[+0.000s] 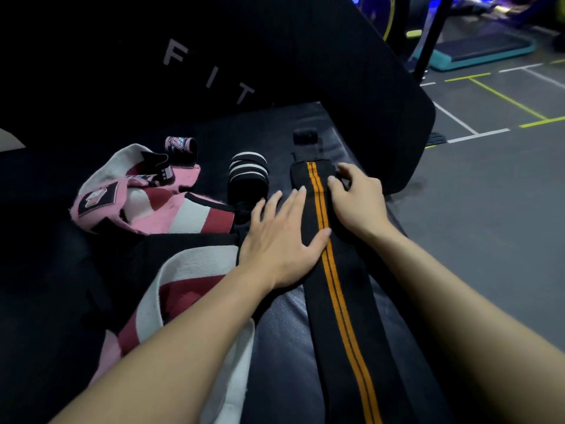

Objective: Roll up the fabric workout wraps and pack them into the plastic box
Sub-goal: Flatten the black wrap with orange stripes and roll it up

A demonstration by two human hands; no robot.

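Here, left hand (279, 240) flat on orange-striped wrap (333, 270), right hand (356, 198) pinching its edge.

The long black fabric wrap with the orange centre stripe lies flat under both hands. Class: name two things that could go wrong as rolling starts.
1. The long black fabric wrap with the orange stripe could roll crooked: the left hand lies flat mid-strap, while the right hand alone works the far end.
2. The loose pink, white and maroon wraps lying alongside could get caught in.

black padded bench (284, 325) underneath | upright black pad (275, 56) lettered "FIT" behind it | grey floor (495, 209) with white and yellow lines to the right | teal step platform (477, 53) far right
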